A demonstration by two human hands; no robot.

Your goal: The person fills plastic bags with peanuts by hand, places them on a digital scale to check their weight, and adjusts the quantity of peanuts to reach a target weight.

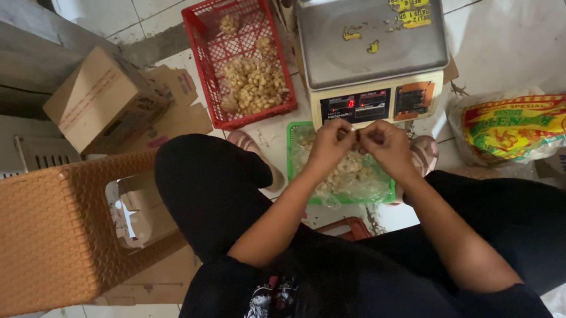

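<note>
1. A seated person's left hand (329, 144) and right hand (388, 146) meet fingertip to fingertip, pinched narrowly on something too small to tell, over a green basket (296, 135) held between the knees.
2. A scale (370, 52) crowds the far edge; a red crate (237, 53) sits far left, leaving little room.

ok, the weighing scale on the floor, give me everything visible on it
The scale sits flat on the pale tiled floor past the green basket, beside the red basket. Its grey metal pan carries a few yellow scraps and yellow stickers at one corner. The cream body has dark display windows, one lit red, and an orange keypad. Neither hand touches it.
</note>
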